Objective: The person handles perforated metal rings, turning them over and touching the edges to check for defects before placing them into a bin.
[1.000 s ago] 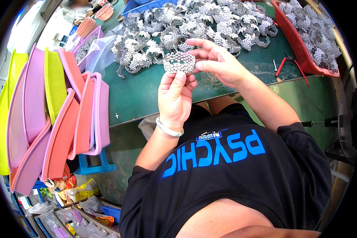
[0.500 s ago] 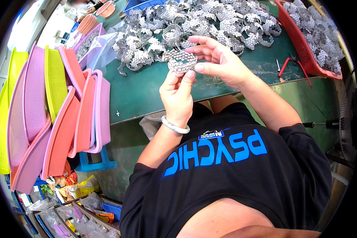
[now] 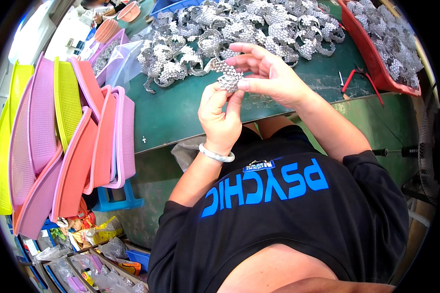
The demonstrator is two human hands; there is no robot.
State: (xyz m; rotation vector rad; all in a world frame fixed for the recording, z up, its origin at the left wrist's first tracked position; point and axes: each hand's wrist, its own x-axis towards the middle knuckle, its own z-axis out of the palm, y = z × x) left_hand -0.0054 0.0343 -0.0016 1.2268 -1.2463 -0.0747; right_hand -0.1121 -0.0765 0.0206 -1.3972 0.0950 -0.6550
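Left hand [image 3: 220, 117]: centre frame, fingers raised, tips pinched. Right hand [image 3: 269, 73]: upper centre, palm leftward, fingers spread, thumb meeting left fingertips. Forearms bare.

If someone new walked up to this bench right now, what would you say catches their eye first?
Most striking is the big heap of silvery mesh pieces spread over the far side of the green table. Just in front of it, the left hand and right hand hold one silvery mesh piece between their fingertips. At the left, a leaning stack of pink, coral and yellow plastic baskets stands out brightly.
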